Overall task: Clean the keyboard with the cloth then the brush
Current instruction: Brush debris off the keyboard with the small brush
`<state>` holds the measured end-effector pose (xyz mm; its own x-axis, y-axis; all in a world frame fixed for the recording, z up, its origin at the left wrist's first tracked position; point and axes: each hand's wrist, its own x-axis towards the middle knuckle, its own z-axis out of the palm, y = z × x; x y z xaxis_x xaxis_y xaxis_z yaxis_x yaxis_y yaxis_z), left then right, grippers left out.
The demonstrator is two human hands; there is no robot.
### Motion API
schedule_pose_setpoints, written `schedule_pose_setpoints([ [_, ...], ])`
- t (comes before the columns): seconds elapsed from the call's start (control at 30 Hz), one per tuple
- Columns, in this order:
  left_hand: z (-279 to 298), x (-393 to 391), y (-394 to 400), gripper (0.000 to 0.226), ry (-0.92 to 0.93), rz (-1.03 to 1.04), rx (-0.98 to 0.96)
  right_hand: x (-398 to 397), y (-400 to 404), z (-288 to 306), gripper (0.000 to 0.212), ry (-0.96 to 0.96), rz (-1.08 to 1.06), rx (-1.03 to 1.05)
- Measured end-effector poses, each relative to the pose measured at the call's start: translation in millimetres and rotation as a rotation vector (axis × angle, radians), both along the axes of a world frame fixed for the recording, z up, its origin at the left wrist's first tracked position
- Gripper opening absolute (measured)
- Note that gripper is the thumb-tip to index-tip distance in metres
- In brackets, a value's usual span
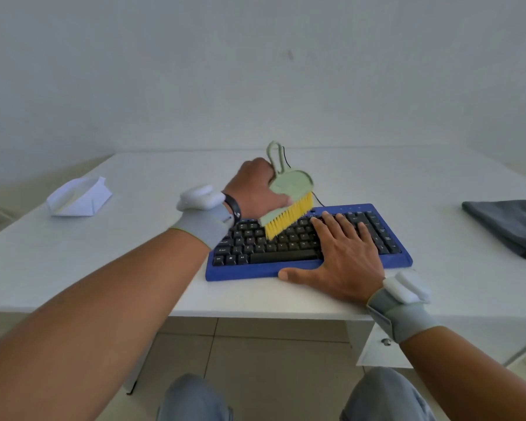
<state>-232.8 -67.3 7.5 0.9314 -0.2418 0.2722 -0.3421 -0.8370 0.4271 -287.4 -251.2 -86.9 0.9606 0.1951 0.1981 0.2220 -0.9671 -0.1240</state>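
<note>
A blue keyboard (243, 270) with black keys lies on the white table near its front edge. My left hand (252, 192) grips a pale green brush (289, 189) with yellow bristles, tilted so the bristles touch the upper middle keys. My right hand (343, 253) lies flat on the keyboard's right half, fingers spread over the keys, thumb along the front edge. A dark grey cloth (510, 226) lies folded at the table's right edge, apart from both hands.
A folded white paper (79, 197) sits on the table (134, 262) at the left. The keyboard's thin black cable (318, 199) runs back toward the wall. Below the table's front edge are my knees and a tiled floor.
</note>
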Motion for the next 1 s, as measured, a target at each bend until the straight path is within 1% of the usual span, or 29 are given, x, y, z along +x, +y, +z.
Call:
schedule_pose_setpoints([
  [0.1,-7.2,2.5,-2.6,0.036,-0.009,0.021,0.043,0.3,-0.2,-0.5,0.134,-0.003,0.0,0.007],
  [0.23,-6.6,5.3,23.3,0.034,0.034,0.09,0.107,0.0,0.1,-1.4,0.135,-0.001,0.0,0.007],
  [0.37,1.5,8.0,48.9,0.029,0.068,0.179,0.206,1.0,0.7,-1.3,0.135,0.0,0.003,0.004],
  [0.43,10.7,11.5,47.5,0.031,0.046,0.199,0.228,0.9,1.0,-1.5,0.135,0.001,0.001,0.01],
  [0.5,19.2,14.5,36.6,0.038,-0.008,0.199,0.157,0.8,1.2,-1.0,0.135,0.001,0.001,0.011],
  [0.57,20.0,15.9,18.7,0.045,-0.035,0.17,0.019,0.6,1.3,-0.5,0.135,0.001,0.0,0.004],
  [0.6,16.5,16.6,8.6,0.045,-0.036,0.146,-0.024,0.7,1.4,-0.4,0.135,-0.003,-0.001,0.003],
  [0.67,3.3,18.6,-8.0,0.041,-0.013,0.108,-0.033,0.0,1.2,-0.6,0.135,-0.007,-0.004,0.004],
  [0.77,-9.5,22.9,-8.5,0.037,0.013,0.105,0.028,-0.7,0.8,-1.3,0.135,-0.002,-0.004,-0.003],
  [0.87,-2.8,24.3,13.0,0.032,0.052,0.125,0.133,0.1,1.2,-1.0,0.135,0.001,-0.005,0.001],
  [1.0,8.3,23.6,45.1,0.036,0.047,0.23,0.289,0.6,2.1,-0.4,0.135,0.003,-0.003,-0.006],
])
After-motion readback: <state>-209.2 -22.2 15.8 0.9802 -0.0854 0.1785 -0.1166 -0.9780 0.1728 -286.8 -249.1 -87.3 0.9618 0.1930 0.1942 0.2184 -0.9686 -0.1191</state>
